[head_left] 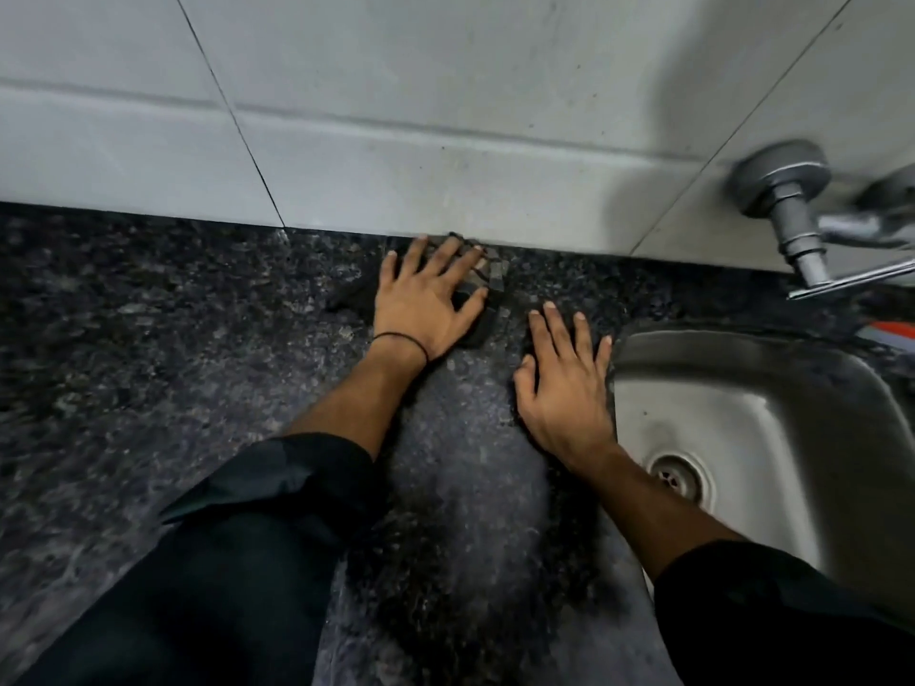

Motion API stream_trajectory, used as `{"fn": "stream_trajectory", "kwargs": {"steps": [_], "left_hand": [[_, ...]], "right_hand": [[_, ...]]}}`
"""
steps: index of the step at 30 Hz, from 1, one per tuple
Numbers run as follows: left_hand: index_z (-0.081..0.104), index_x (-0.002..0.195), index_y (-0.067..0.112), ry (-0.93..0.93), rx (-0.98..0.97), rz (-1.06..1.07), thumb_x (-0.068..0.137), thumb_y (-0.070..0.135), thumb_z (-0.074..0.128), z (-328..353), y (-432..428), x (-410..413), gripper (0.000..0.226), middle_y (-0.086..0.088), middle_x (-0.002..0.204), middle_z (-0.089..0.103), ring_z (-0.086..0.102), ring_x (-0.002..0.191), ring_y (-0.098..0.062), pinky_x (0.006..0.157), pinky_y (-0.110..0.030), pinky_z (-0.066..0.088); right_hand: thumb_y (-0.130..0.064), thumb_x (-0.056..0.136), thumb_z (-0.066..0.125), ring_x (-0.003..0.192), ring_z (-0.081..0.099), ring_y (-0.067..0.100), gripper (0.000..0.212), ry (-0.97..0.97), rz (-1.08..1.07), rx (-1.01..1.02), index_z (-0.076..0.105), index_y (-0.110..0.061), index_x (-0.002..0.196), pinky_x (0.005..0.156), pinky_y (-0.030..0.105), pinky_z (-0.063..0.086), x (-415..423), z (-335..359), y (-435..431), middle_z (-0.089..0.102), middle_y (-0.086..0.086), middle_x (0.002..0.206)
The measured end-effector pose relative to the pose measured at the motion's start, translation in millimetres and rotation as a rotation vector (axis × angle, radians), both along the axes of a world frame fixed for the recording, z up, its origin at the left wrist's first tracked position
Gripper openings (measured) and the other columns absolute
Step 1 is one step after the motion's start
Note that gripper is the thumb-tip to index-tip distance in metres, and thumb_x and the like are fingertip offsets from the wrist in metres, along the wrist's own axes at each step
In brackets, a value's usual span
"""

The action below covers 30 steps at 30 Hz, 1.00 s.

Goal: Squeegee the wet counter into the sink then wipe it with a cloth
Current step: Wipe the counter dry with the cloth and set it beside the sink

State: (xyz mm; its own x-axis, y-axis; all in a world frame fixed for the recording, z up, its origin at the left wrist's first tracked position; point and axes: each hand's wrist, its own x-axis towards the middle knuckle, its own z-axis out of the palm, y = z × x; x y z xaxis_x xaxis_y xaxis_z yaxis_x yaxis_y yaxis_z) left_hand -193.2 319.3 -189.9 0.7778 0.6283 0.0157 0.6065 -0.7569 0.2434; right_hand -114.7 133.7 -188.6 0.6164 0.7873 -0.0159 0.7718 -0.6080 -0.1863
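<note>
My left hand (427,294) lies flat with spread fingers on a dark checked cloth (487,278), pressing it onto the black speckled counter (148,339) right at the foot of the tiled wall. The cloth is mostly hidden under the hand. My right hand (564,383) rests palm down on the counter, fingers apart, just left of the steel sink's rim (625,349), holding nothing. A duller, smeared streak runs down the counter between my forearms. No squeegee is in view.
The steel sink (792,388) with its round drain (679,475) fills the right side. A metal tap (792,210) juts from the pale tiled wall (396,116) above it. Something orange (891,333) peeks behind the sink's far rim.
</note>
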Motion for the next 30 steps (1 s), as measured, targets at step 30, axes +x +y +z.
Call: {"fn": "stream_trajectory", "kwargs": {"steps": [30], "left_hand": [[0.013, 0.155, 0.04, -0.013, -0.089, 0.364, 0.104, 0.045, 0.019, -8, -50, -112, 0.051, 0.005, 0.166, 0.004, 0.0, 0.153, -0.021, 0.119, -0.056, -0.001]], "right_hand": [[-0.072, 0.086, 0.039, 0.148, -0.002, 0.042, 0.066, 0.015, 0.044, -0.054, 0.022, -0.054, 0.147, 0.116, 0.062, -0.006, 96, 2, 27, -0.001, -0.007, 0.165]]}}
